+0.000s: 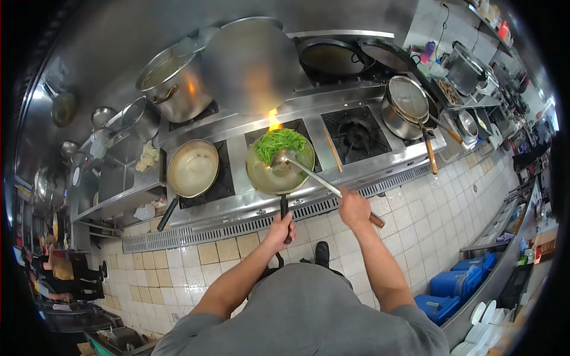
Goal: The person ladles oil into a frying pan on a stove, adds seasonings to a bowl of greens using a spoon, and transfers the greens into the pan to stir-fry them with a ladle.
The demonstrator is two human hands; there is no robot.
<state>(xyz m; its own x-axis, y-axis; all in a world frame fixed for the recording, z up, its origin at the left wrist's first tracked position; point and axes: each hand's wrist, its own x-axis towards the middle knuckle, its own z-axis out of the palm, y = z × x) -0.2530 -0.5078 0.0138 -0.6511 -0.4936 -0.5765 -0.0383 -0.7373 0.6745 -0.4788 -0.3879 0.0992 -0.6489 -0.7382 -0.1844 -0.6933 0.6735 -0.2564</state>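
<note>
My left hand point(280, 231) is wrapped round the black handle of a wok point(261, 177) over the middle burner. Green leafy vegetables point(280, 142) lie heaped toward the wok's far side, with a flame point(274, 120) rising at the rim behind them. My right hand point(354, 209) grips the long handle of a metal ladle point(284, 158). The ladle's bowl is in the wok, against the near edge of the greens. Its wooden handle end sticks out past my right hand. What the bowl holds, I cannot tell.
A light pan point(193, 168) sits on the left burner. Behind stand a large stockpot point(178, 98) and two dark woks point(332, 59). Right of my wok lie a thin stick point(333, 149) and a bare burner point(358, 133); farther right are pots with a strainer point(408, 98). Blue bins point(448, 283) stand at lower right.
</note>
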